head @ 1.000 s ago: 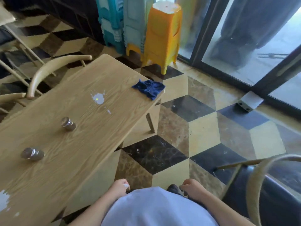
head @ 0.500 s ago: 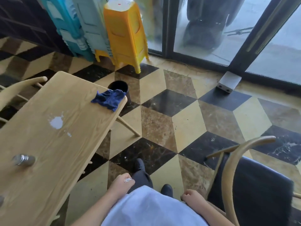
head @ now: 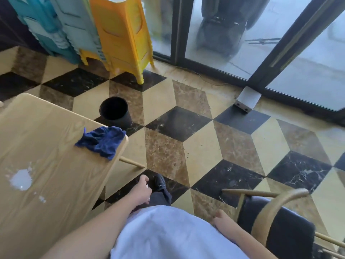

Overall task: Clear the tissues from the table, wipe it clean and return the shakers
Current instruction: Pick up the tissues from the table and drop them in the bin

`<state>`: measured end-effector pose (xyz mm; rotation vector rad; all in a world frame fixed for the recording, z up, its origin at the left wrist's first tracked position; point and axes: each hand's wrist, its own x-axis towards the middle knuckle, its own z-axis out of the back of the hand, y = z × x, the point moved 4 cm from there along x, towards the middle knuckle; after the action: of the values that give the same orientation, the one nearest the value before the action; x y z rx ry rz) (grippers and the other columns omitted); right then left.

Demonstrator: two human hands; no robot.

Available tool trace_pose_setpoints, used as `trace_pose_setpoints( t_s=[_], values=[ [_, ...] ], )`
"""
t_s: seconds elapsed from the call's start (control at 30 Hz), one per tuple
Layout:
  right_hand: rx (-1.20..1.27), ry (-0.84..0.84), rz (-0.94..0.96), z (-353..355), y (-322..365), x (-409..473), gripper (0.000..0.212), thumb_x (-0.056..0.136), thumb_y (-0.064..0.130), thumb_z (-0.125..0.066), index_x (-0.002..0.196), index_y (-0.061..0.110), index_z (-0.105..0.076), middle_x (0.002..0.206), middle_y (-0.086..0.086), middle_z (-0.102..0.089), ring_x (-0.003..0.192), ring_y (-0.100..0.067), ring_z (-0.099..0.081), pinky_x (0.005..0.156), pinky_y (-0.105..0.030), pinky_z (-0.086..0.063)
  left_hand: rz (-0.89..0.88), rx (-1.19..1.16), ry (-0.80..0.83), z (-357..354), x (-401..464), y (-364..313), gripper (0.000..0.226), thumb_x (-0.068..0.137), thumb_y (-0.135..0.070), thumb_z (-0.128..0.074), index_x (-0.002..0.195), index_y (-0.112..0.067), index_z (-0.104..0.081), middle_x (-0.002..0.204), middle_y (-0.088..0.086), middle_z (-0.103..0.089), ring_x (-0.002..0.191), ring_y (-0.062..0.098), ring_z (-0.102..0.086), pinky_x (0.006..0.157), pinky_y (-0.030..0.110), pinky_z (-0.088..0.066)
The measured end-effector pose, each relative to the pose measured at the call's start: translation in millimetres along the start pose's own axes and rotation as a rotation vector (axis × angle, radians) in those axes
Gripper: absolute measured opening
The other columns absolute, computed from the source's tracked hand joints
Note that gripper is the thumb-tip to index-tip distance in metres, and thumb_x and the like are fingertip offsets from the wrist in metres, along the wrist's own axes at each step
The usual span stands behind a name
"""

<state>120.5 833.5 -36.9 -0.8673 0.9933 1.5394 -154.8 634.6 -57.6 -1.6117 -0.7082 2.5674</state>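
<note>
The wooden table [head: 56,193] fills the left side. A crumpled blue cloth [head: 101,140] lies at its far right corner, and a white spill [head: 20,179] with small splashes sits near the left edge of the view. My left hand [head: 141,191] hangs beside the table's edge, fingers curled round a small white tissue scrap. Low at my side, my right hand [head: 221,219] is partly hidden by my shirt and holds nothing that I can see. No shakers are in view.
A black round bin [head: 114,113] stands on the tiled floor just beyond the table's corner. Stacked plastic stools, orange [head: 121,38] and teal, line the back wall. A wooden chair with a dark seat [head: 276,228] is close on my right. A white box [head: 247,100] sits by the glass doors.
I have moved along the table toward its far end. Both shakers have left the view and the black bin has come fully into sight. My left hand swung forward.
</note>
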Motion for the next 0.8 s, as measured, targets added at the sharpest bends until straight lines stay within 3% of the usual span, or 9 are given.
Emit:
trace_pose_setpoints(
  t_s=[0.07, 0.13, 0.2, 0.3, 0.47, 0.67, 0.73, 0.8],
  values=[
    [0.012, -0.056, -0.017, 18.9, 20.3, 14.4, 0.027, 0.094, 0.023, -0.043, 0.117, 0.013, -0.051, 0.107, -0.003, -0.061, 0.091, -0.018, -0.056, 0.076, -0.032, -0.046, -0.018, -0.017, 0.004, 18.3, 8.9, -24.7, 0.043, 0.085, -0.004, -0.059, 0.114, -0.016, -0.03, 0.09, 0.017, -0.056, 0.051, 0.022, -0.059, 0.047, 0.03, -0.051],
    [0.059, -0.132, 0.008, 40.9, 56.1, 15.8, 0.022, 0.09, 0.023, -0.047, 0.106, 0.014, -0.059, 0.094, -0.004, -0.069, 0.085, -0.019, -0.063, 0.075, -0.037, -0.052, -0.043, 0.041, 0.026, 35.9, 14.7, -41.9, 0.039, 0.08, -0.006, -0.065, 0.102, -0.013, -0.034, 0.089, 0.02, -0.059, 0.049, 0.023, -0.059, 0.047, 0.029, -0.047],
    [0.089, -0.172, 0.046, 56.3, 89.5, 14.5, 0.016, 0.09, 0.023, -0.052, 0.094, 0.016, -0.066, 0.082, -0.002, -0.071, 0.078, -0.018, -0.064, 0.065, -0.032, -0.048, -0.027, 0.115, 0.052, 48.6, 19.2, -44.7, 0.032, 0.077, -0.009, -0.067, 0.086, -0.015, -0.037, 0.076, 0.02, -0.064, 0.05, 0.023, -0.058, 0.05, 0.029, -0.041],
    [0.097, -0.141, 0.133, 68.0, 137.1, 26.0, 0.014, 0.092, 0.026, -0.057, 0.096, 0.015, -0.065, 0.088, -0.002, -0.07, 0.081, -0.02, -0.063, 0.067, -0.03, -0.046, -0.012, 0.06, -0.007, 63.7, 28.9, -49.2, 0.033, 0.075, -0.015, -0.07, 0.077, -0.016, -0.038, 0.071, 0.014, -0.063, 0.05, 0.023, -0.058, 0.049, 0.029, -0.043],
    [-0.005, -0.063, 0.144, 82.3, 183.6, 56.1, 0.019, 0.086, 0.033, -0.06, 0.09, 0.015, -0.06, 0.087, -0.001, -0.069, 0.083, -0.022, -0.063, 0.07, -0.034, -0.044, -0.041, 0.102, 0.048, 72.6, 45.9, -74.7, 0.02, 0.073, -0.027, -0.07, 0.08, -0.018, -0.053, 0.071, 0.0, -0.059, 0.065, 0.02, -0.053, 0.06, 0.03, -0.041],
    [-0.008, -0.043, 0.159, 132.4, 253.0, 93.4, 0.016, 0.084, 0.021, -0.055, 0.071, 0.013, -0.049, 0.066, -0.002, -0.051, 0.068, -0.022, -0.045, 0.063, -0.035, -0.035, -0.029, 0.084, 0.071, 107.4, 77.4, -117.9, 0.013, 0.077, -0.025, -0.058, 0.076, -0.02, -0.046, 0.073, -0.002, -0.053, 0.065, 0.019, -0.045, 0.063, 0.032, -0.035],
    [-0.04, -0.003, 0.186, 152.0, 286.3, 108.0, 0.021, 0.085, 0.029, -0.053, 0.071, 0.013, -0.05, 0.065, -0.002, -0.051, 0.066, -0.022, -0.046, 0.064, -0.035, -0.035, -0.008, 0.145, 0.09, 117.6, 92.0, -134.7, 0.01, 0.08, -0.025, -0.055, 0.088, -0.019, -0.051, 0.081, -0.002, -0.055, 0.068, 0.018, -0.047, 0.063, 0.034, -0.037],
    [-0.042, 0.031, 0.211, 177.1, 324.2, 131.1, 0.033, 0.078, 0.046, -0.047, 0.07, 0.015, -0.053, 0.066, -0.002, -0.055, 0.066, -0.022, -0.049, 0.069, -0.037, -0.038, 0.0, 0.186, 0.122, 130.0, 110.2, -153.3, 0.017, 0.077, -0.026, -0.052, 0.094, -0.027, -0.051, 0.099, 0.001, -0.058, 0.08, 0.02, -0.051, 0.073, 0.036, -0.046]
  ],
)
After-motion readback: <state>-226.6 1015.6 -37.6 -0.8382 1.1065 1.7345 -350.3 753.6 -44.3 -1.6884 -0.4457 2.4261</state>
